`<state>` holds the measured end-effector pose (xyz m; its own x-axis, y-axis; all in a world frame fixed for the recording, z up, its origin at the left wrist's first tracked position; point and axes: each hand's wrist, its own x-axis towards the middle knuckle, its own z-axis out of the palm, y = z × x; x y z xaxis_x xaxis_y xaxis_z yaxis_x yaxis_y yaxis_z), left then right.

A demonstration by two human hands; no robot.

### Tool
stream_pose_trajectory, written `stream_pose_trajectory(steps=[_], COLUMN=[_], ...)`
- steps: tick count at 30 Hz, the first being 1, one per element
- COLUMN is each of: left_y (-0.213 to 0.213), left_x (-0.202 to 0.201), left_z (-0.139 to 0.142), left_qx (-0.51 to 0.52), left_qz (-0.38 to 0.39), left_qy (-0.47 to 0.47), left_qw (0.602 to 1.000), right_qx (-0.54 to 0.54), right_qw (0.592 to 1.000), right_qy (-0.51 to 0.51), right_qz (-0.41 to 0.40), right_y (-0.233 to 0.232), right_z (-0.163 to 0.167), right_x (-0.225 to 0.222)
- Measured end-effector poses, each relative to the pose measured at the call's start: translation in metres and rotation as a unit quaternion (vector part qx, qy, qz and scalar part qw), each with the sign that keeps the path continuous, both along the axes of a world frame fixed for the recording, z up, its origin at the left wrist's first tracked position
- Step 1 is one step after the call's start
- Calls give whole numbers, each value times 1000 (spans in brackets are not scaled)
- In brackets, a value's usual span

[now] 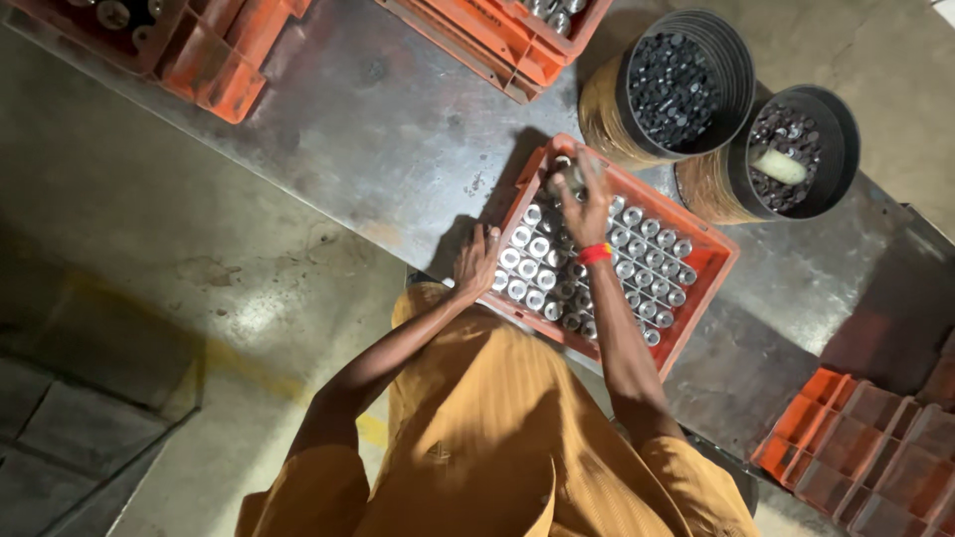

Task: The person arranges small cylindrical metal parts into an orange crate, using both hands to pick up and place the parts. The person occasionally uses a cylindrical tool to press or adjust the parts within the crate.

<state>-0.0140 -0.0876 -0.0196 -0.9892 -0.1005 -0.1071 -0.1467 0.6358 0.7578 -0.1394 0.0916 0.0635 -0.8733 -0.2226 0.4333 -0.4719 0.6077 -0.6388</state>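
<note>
The right hand (587,204) reaches over the far end of an orange crate (718,249) and pinches a small metal cylinder (575,179) between its fingertips, closed around it just above the rows. An orange band (595,254) circles that wrist. The left hand (476,261) lies flat with fingers spread on the near rim of the same crate, gripping nothing, touching the plastic edge beside the first row.

Inside the crate stand many short silvery metal sleeves (637,268), upright and packed side by side in neat rows, their open ends facing up. The crate sits at an angle on a grey metal table (398,129), whose surface is scuffed and stained.

Beyond the crate, two round dark bins (736,60) stand touching each other on the table; both hold small dark metal parts, and a pale oblong piece (779,166) lies on top of the heap in the right one. More orange crates (214,60) rest at the far edge of the table, and a stack of empty orange trays (865,447) lies low at the right. The person wears a mustard-coloured garment (487,428) and stands over a concrete floor (149,298)
</note>
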Motion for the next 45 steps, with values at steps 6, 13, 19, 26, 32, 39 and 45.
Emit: stream_pose_trajectory(steps=[6, 13, 19, 26, 32, 39, 45], left_y=[1, -2, -1, -3, 0, 3, 2], left_x=[-3, -3, -2, -3, -4, -6, -4], left_z=[0, 5, 6, 4, 5, 5, 2], left_qx=[92, 118, -51, 43, 107, 109, 110], left_qz=[83, 81, -41, 25, 86, 95, 101], left_qy=[-95, -73, 93, 40, -82, -101, -85], left_qw=[988, 987, 993, 998, 987, 984, 985], right_qx=[-200, -103, -12, -63, -57, -182, -36], right_qw=[969, 985, 997, 994, 989, 970, 993], right_qy=[38, 85, 12, 29, 49, 28, 51], right_qz=[-141, -110, -78, -82, -126, -160, -96], right_y=[-1, -4, -6, -8, 20, 25, 32], right_z=[4, 13, 9, 10, 11, 2, -13], right_x=[-12, -22, -27, -18, -2, 13, 40])
